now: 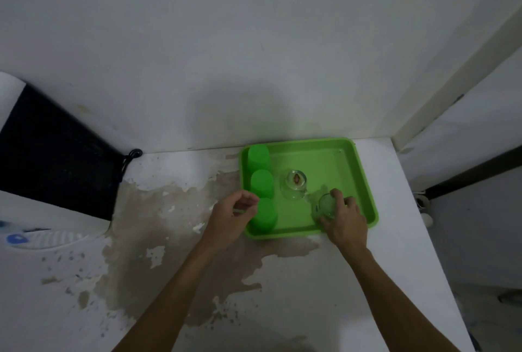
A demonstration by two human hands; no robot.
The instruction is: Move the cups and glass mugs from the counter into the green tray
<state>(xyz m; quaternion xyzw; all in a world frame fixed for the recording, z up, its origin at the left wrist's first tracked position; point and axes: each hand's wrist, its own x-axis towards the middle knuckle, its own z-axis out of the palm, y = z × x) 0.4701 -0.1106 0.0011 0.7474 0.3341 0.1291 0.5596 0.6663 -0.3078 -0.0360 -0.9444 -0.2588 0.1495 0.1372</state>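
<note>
The right hand (343,218) wraps its fingers around a glass mug (326,206), setting it in the tray (364,182). The left hand (234,214) curls loosely, empty, touching the nearest cup (264,214), maybe to steady it.

White counter (395,238) (paint worn off in brown patches) carries the green tray (364,182) near its back edge
</note>
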